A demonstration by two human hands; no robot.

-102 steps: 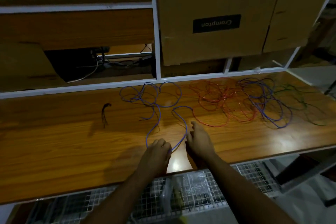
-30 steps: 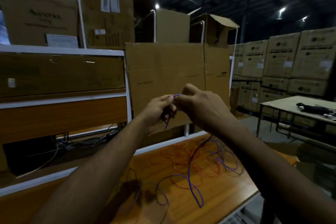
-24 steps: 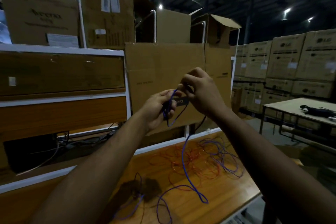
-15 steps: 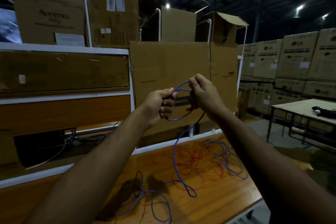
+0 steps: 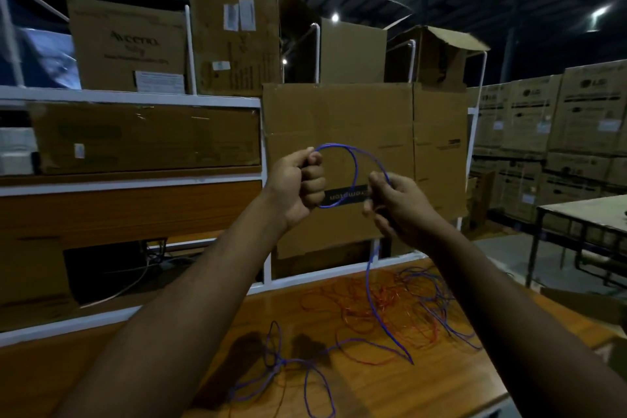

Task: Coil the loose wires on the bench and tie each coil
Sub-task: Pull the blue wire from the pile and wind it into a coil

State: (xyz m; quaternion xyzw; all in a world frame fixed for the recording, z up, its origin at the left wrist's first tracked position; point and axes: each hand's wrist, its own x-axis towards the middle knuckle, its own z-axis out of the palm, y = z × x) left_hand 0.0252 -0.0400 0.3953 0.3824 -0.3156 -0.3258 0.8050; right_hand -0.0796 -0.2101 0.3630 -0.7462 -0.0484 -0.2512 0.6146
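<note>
At frame centre, the left hand (image 5: pixel 300 185) grips a blue wire (image 5: pixel 353 168), now looped once where moments ago it was only pinched. The right hand (image 5: pixel 398 209) pinches the strand trailing down to the counter (image 5: pixel 441 394). Coiling has begun; red wires (image 5: pixel 383 312) lie untouched.

Blue wire (image 5: pixel 354 163) is now lifted off the bench (image 5: pixel 441 390) and held chest-high. A full loop is formed between the left hand (image 5: pixel 298 187) and right hand (image 5: pixel 397 210), which are spread wider apart than half a second ago.
</note>
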